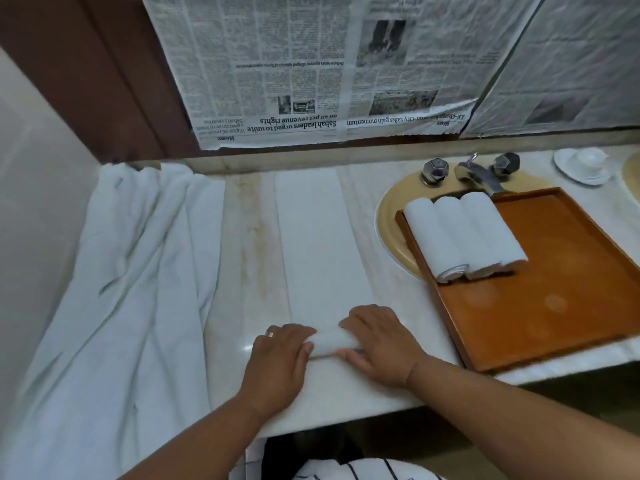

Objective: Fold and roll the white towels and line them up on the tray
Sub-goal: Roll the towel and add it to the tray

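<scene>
Towel point(320, 237) lies on the counter point(239, 244) as a long folded strip, just left of the tray point(561, 289); its near end is already curled into a small roll point(329, 342), and the rest stretches away toward the wall; it looks soft, light and floppy, so it will likely bend and slip loose if it is not kept tight. Left hand point(280, 356) sits on the left end of the roll, fingers bent down over it; right hand point(379, 342) sits on the right end the same way; both press on the cloth and are not closed into fists. A good place to hold is at both ends of the roll, pushing evenly so it stays straight. Three rolled towels point(462, 235) lie side by side, touching, in the far left corner of the tray; more loose towels point(138, 271) are heaped well to the left of the tray; the tap point(479, 173) stands behind the tray.
</scene>
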